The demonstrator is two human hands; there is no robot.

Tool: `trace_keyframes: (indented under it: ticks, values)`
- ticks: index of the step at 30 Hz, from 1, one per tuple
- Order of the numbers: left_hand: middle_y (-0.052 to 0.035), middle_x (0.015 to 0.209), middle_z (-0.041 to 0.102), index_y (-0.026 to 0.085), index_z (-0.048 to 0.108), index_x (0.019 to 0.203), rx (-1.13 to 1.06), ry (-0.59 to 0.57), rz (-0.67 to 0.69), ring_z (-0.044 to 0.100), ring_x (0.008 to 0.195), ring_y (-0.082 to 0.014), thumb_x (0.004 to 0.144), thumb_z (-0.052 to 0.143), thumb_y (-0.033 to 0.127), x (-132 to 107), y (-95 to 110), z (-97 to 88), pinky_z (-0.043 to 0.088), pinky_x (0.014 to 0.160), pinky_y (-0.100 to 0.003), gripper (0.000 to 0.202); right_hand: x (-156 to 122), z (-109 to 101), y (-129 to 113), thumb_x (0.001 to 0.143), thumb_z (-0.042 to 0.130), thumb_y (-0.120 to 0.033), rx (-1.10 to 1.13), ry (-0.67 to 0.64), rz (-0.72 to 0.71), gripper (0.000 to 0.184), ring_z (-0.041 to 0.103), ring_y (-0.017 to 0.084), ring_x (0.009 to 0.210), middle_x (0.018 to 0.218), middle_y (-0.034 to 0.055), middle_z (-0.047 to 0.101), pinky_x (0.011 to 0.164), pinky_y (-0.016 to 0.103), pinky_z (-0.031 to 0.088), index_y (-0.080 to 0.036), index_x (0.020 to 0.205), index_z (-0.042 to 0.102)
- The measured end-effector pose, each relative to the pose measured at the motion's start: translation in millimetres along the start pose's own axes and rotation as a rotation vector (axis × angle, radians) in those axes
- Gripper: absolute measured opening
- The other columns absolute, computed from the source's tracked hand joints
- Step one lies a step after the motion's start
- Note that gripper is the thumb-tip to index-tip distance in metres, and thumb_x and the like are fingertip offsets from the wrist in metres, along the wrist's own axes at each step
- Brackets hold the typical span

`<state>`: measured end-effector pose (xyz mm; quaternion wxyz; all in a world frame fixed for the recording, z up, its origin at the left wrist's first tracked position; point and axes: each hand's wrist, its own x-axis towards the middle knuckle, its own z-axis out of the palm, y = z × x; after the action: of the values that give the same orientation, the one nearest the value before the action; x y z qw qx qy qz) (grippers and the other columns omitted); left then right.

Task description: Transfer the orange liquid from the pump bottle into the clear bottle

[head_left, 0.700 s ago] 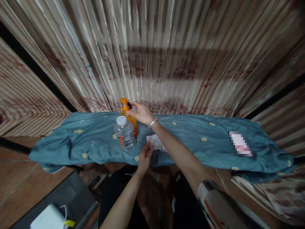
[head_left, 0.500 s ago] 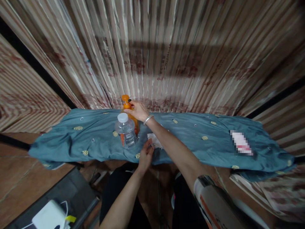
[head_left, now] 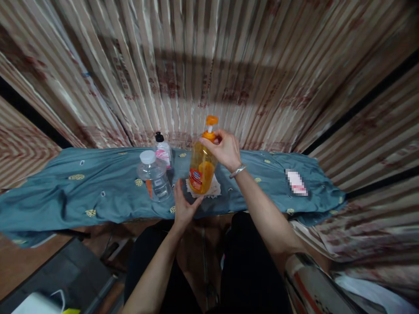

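An orange pump bottle [head_left: 202, 172] with a red label stands in front of me, slightly tilted, over a small pale cloth [head_left: 214, 188]. The fingers of my right hand [head_left: 225, 149] are closed round its orange neck, just under the pump head. Low on the bottle's left side, my left hand [head_left: 185, 205] is open, thumb and fingers spread near the base and the cloth's edge. To the left stands a clear plastic bottle [head_left: 160, 185] with a white cap. Behind that is a smaller bottle [head_left: 163, 152] with a black cap and pink label.
A teal patterned cloth [head_left: 108, 196] covers the narrow table. A blurred white and pink item [head_left: 297, 182] lies at the right. Pleated curtains [head_left: 183, 65] hang close behind. At lower left, a dark surface [head_left: 65, 270] bears a white device [head_left: 39, 304].
My right hand has carried the orange pump bottle rightward from behind the clear bottle to the pale cloth. The black-capped bottle is now visible. My left hand has opened, and the view has shifted.
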<state>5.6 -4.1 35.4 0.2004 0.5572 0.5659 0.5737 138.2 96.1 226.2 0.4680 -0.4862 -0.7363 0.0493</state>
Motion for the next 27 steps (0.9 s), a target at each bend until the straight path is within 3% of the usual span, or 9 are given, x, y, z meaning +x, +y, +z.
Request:
trace_keyframes:
  ticks: [4, 8, 10, 14, 17, 19, 23, 25, 27]
  values:
    - [-0.0226, 0.157, 0.018, 0.017, 0.008, 0.151, 0.027, -0.080, 0.041, 0.016, 0.146, -0.0360, 0.055, 0.084, 0.051, -2.5, 14.3, 6.1, 0.017, 0.117, -0.053, 0.127, -36.8, -5.6, -13.0, 0.083, 0.092, -0.020, 0.025, 0.008, 0.049, 0.033, 0.059, 0.019, 0.060, 0.063, -0.0087, 0.053, 0.053, 0.023, 0.035, -0.016, 0.075, 0.060]
    - [-0.0245, 0.152, 0.027, 0.013, 0.010, 0.149, -0.020, -0.127, -0.006, 0.030, 0.140, -0.0358, 0.056, 0.084, 0.042, -4.2, 20.0, 2.0, 0.027, 0.114, -0.051, 0.122, -63.7, -2.9, -22.8, 0.087, 0.086, -0.018, 0.068, 0.022, -0.005, 0.026, 0.059, 0.021, 0.073, 0.072, -0.0057, 0.056, 0.063, 0.024, 0.040, -0.017, 0.080, 0.061]
    - [-0.0229, 0.148, 0.033, 0.013, 0.015, 0.147, -0.073, -0.191, -0.002, 0.035, 0.138, -0.0342, 0.057, 0.083, 0.039, -7.8, 22.8, -3.9, 0.028, 0.114, -0.050, 0.116, -67.3, -4.9, -19.1, 0.093, 0.080, -0.029, 0.154, -0.004, -0.023, 0.024, 0.058, 0.022, 0.074, 0.074, -0.0040, 0.057, 0.065, 0.026, 0.041, -0.017, 0.081, 0.063]
    - [-0.0185, 0.141, 0.044, 0.014, 0.019, 0.144, -0.369, -0.455, -0.126, 0.043, 0.132, -0.0318, 0.058, 0.083, 0.040, -24.5, 31.8, -10.2, 0.032, 0.112, -0.048, 0.110, -63.2, -13.7, 6.1, 0.088, 0.070, -0.066, 0.671, -0.306, 0.048, 0.050, 0.059, 0.023, 0.074, 0.078, -0.0010, 0.061, 0.067, 0.027, 0.044, -0.017, 0.080, 0.065]
    - [-0.0154, 0.140, 0.046, 0.018, 0.022, 0.145, -0.535, -0.538, -0.241, 0.044, 0.132, -0.0308, 0.059, 0.083, 0.039, -35.9, 36.7, -7.9, 0.034, 0.111, -0.046, 0.107, -63.7, -15.4, 29.4, 0.077, 0.080, -0.064, 1.031, -0.560, 0.177, 0.050, 0.060, 0.027, 0.090, 0.089, 0.0018, 0.064, 0.078, 0.027, 0.047, -0.017, 0.084, 0.065]
    - [-0.0141, 0.142, 0.044, 0.020, 0.021, 0.146, -0.514, -0.528, -0.242, 0.043, 0.133, -0.0295, 0.060, 0.083, 0.037, -38.3, 37.6, -5.9, 0.032, 0.113, -0.045, 0.108, -68.5, -11.8, 41.2, 0.074, 0.086, -0.056, 1.073, -0.518, 0.210, 0.046, 0.059, 0.026, 0.096, 0.096, 0.0030, 0.065, 0.083, 0.027, 0.046, -0.017, 0.090, 0.065]
    - [-0.0135, 0.143, 0.043, 0.019, 0.018, 0.147, -0.367, -0.499, -0.155, 0.042, 0.134, -0.0278, 0.061, 0.082, 0.033, -34.8, 36.6, -6.2, 0.028, 0.115, -0.046, 0.107, -79.7, -3.4, 50.9, 0.073, 0.090, -0.044, 0.935, -0.232, 0.191, 0.041, 0.059, 0.024, 0.089, 0.093, 0.0027, 0.064, 0.080, 0.027, 0.046, -0.018, 0.088, 0.063]
    - [-0.0134, 0.143, 0.044, 0.019, 0.019, 0.147, -0.321, -0.492, -0.133, 0.042, 0.134, -0.0275, 0.062, 0.081, 0.033, -33.4, 35.7, -7.6, 0.027, 0.115, -0.046, 0.105, -81.7, -4.9, 50.2, 0.076, 0.088, -0.045, 0.948, -0.236, 0.188, 0.039, 0.060, 0.024, 0.087, 0.092, 0.0027, 0.064, 0.079, 0.027, 0.046, -0.018, 0.087, 0.063]
    - [-0.0129, 0.143, 0.044, 0.019, 0.020, 0.146, -0.304, -0.496, -0.130, 0.042, 0.134, -0.0274, 0.062, 0.081, 0.032, -33.4, 34.5, -8.5, 0.027, 0.115, -0.045, 0.104, -81.5, -9.7, 48.7, 0.080, 0.084, -0.051, 1.040, -0.354, 0.202, 0.040, 0.060, 0.025, 0.092, 0.095, 0.0036, 0.064, 0.083, 0.028, 0.047, -0.017, 0.090, 0.065]
